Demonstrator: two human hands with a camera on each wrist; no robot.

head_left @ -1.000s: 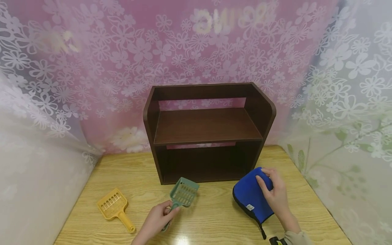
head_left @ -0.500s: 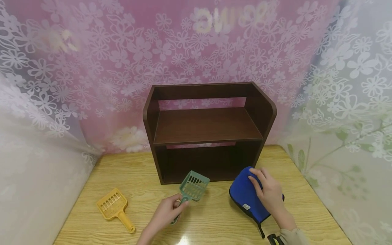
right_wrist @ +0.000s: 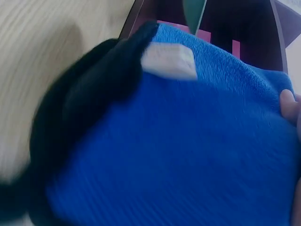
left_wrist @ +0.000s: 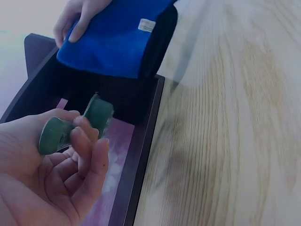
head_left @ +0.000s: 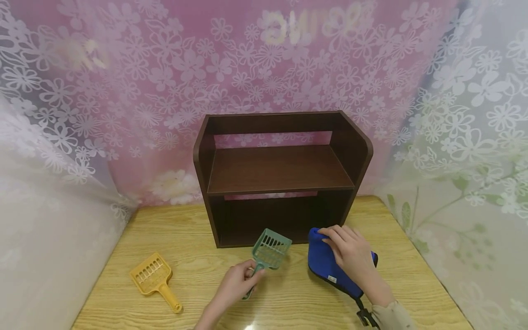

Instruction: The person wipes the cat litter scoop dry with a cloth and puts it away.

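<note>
My left hand (head_left: 236, 283) holds a green slotted litter scoop (head_left: 271, 251) by its handle, the head tilted up before the shelf. In the left wrist view the fingers and thumb curl round the scoop's handle (left_wrist: 55, 135). My right hand (head_left: 354, 256) pinches the far end of a blue fabric pouch (head_left: 323, 265) with black edging and a small white label (head_left: 332, 278). A black strap trails from the pouch's near end beside the wrist. The pouch fills most of the right wrist view. At the left lies a yellow litter scoop (head_left: 153, 277), apart from both hands.
A dark brown two-tier shelf (head_left: 280, 169) stands at the back of the wooden table (head_left: 198, 316), just beyond both hands. A pink flowered curtain (head_left: 165, 105) hangs behind it, with pale sheets (head_left: 462, 220) at both sides.
My left hand has carried the green scoop to the right. My right hand has shifted left with the pouch, whose far end now looks more folded. The yellow scoop has stayed put.
</note>
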